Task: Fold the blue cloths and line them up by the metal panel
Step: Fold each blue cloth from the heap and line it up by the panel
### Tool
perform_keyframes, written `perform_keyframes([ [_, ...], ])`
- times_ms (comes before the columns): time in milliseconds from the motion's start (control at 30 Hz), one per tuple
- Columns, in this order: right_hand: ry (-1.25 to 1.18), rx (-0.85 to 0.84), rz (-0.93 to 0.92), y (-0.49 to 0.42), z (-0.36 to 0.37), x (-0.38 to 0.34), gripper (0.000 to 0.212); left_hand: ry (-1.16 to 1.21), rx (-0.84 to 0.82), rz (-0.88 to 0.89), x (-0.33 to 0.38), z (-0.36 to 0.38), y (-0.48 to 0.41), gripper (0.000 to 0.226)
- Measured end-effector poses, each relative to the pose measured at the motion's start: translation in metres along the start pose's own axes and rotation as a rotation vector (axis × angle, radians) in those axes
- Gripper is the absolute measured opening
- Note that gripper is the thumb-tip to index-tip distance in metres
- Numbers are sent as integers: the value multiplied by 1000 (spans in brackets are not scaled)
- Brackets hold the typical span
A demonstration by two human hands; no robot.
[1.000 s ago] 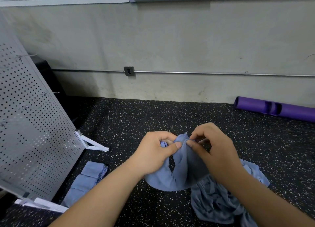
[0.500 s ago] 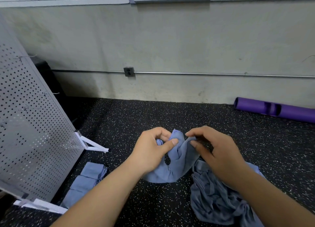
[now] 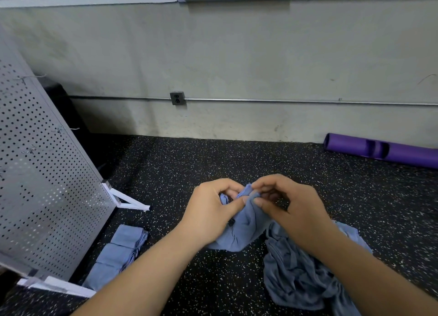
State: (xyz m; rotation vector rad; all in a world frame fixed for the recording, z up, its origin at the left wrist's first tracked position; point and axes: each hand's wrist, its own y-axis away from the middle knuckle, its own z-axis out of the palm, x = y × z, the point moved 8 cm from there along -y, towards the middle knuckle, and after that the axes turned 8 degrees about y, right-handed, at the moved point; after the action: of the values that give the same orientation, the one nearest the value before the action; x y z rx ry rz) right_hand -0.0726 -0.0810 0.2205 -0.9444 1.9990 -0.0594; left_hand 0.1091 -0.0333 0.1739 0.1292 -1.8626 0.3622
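Two pinch grips: left hand (image 3: 213,212) and right hand (image 3: 292,209), fingers curled, hold one cloth (image 3: 246,225) by its top edge at centre, probably seeking corners to fold; pile (image 3: 301,270) near right, folded cloths (image 3: 118,251) rowed beside panel (image 3: 47,185), left.

This looks like a gym or utility room, not a home. The speckled black rubber floor (image 3: 213,164) meets a bare painted wall (image 3: 237,54) with exposed conduit (image 3: 284,100) and a surface-mounted outlet (image 3: 177,98). A purple roller (image 3: 379,149) lies along the wall, and a perforated metal panel (image 3: 42,197) stands at the left.
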Motion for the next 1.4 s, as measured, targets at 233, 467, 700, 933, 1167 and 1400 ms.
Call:
perform_keyframes([
  [233,-80,74,96,0,1,12,33,56,-60,44,7,7,4,13],
  [467,-70,-30,127,-2,8,24,42,28,-91,65,9,10,5,17],
  [700,37,34,181,-5,-6,33,20,6,18,69,14,-7,2,7],
  [933,-242,399,413,-4,-57,88,16,255,574,-234,-19,-89,-7,48],
  [1167,-346,508,500,2,-68,109,11,587,237,-283,-22,-71,-19,41],
  [1400,-403,557,601,8,-81,118,12,674,20,-241,-19,-58,-18,36],
])
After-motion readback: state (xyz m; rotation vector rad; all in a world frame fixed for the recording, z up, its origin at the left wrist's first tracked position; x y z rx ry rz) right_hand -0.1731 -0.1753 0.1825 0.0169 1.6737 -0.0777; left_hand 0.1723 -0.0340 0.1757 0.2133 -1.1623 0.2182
